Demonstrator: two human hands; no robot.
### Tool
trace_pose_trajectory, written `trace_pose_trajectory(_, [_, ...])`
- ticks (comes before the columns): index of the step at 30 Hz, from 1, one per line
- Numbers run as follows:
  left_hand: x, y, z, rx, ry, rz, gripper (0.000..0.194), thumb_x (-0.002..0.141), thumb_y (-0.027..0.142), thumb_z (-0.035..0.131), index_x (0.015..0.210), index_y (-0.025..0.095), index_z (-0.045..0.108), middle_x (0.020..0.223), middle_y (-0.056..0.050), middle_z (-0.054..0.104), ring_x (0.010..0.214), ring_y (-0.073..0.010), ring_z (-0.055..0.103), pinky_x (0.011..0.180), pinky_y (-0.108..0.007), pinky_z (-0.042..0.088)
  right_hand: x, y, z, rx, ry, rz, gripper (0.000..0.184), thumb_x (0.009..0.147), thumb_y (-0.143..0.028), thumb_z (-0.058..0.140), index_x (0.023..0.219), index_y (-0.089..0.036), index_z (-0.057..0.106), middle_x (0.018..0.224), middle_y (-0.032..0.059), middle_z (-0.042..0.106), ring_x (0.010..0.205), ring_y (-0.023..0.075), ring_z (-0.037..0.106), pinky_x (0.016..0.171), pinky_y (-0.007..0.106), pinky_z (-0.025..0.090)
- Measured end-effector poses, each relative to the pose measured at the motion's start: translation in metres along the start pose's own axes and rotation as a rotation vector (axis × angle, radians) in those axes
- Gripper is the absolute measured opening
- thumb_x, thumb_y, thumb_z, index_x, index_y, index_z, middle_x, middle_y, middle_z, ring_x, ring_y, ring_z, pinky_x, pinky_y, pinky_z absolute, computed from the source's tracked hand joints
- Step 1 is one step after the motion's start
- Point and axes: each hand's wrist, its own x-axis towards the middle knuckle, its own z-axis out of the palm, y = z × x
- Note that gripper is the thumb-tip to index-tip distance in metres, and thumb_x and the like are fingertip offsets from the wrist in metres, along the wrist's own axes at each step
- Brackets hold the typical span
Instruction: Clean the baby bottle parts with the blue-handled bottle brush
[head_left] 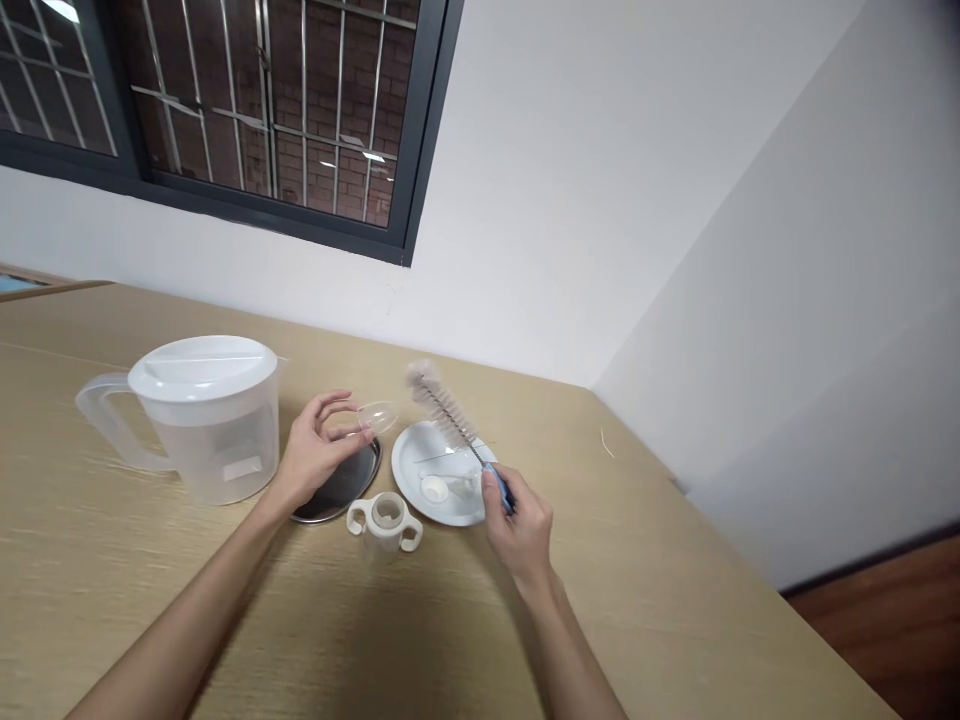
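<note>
Where the wooden table (675,600) runs toward its far left edge, a translucent plastic pitcher (202,425) stands upright under a white lid, its handle turned to the left. Just right of it, the left hand (319,455) is curled around a small clear plastic cap (377,416), pinched between thumb and fingertips and held a little above a round metal dish (341,485), which lies flat on the table partly beneath that hand. Near the dish's front rim stands a white two-handled bottle collar (385,520), upright with its opening facing up. Just beside it to the right sits a white plate (420,450), close to the dish; whether their rims touch cannot be told. On the plate lie small pale parts, too blurred to name. Over the plate slants a bottle brush (444,410), bristle end up and leaning left toward the cap without touching it. The right hand (521,530) is closed around the brush's blue handle at the plate's near right rim. Behind the table's far edge rise a white wall and a dark-framed barred window (247,110).
</note>
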Motion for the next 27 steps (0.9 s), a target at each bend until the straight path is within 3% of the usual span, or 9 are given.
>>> trace_pose_trajectory(6, [-0.0018,-0.009,0.0048,0.229,0.052,0.149,0.067,0.063,0.037,0.082,0.12,0.021,0.053,0.114,-0.009,0.061,0.088,-0.0186,0.069,0.085,-0.039,0.059,-0.0014,-0.0003,0.0037,-0.019,-0.163,-0.042,0.023,0.095,-0.03,0.05,0.098,-0.016,0.068,0.069,0.0012,0.065,0.053,0.0096,0.054,0.053,0.021,0.04])
trace_pose_trajectory(11, [-0.0055,-0.0051,0.0008,0.558,0.061,0.315,0.061,0.071,0.036,0.075,0.125,0.023,0.051,0.113,-0.008,0.064,0.092,-0.0203,0.066,0.088,-0.04,0.057,-0.0009,0.0018,0.006,-0.082,-0.135,0.024,0.026,0.095,-0.034,0.051,0.095,-0.015,0.069,0.066,0.0011,0.065,0.05,0.0098,0.053,0.051,0.021,0.038])
trace_pose_trajectory(15, [-0.0077,-0.0073,-0.0017,0.786,0.024,0.422,0.057,0.076,0.031,0.07,0.128,0.025,0.049,0.115,-0.007,0.065,0.097,-0.0226,0.064,0.09,-0.041,0.053,-0.0013,-0.0021,0.0053,-0.031,-0.13,-0.023,0.025,0.095,-0.032,0.051,0.098,-0.015,0.069,0.07,0.0021,0.067,0.052,0.0097,0.054,0.053,0.021,0.041])
trace_pose_trajectory(20, [-0.0073,-0.0117,-0.0019,0.801,0.034,0.448,0.059,0.077,0.033,0.069,0.13,0.025,0.046,0.115,-0.006,0.065,0.099,-0.0229,0.064,0.09,-0.04,0.053,-0.0014,-0.0025,0.0077,-0.074,-0.179,-0.036,0.028,0.096,-0.034,0.049,0.097,-0.015,0.07,0.067,0.0015,0.066,0.05,0.0093,0.053,0.052,0.02,0.039])
trace_pose_trajectory(27, [-0.0068,-0.0108,-0.0037,0.78,0.013,0.436,0.054,0.079,0.034,0.068,0.128,0.024,0.048,0.117,-0.007,0.066,0.103,-0.0234,0.065,0.094,-0.042,0.052,-0.0021,0.0006,0.0059,-0.045,-0.125,0.015,0.027,0.095,-0.034,0.051,0.096,-0.015,0.069,0.064,0.0007,0.064,0.05,0.0098,0.052,0.051,0.021,0.038])
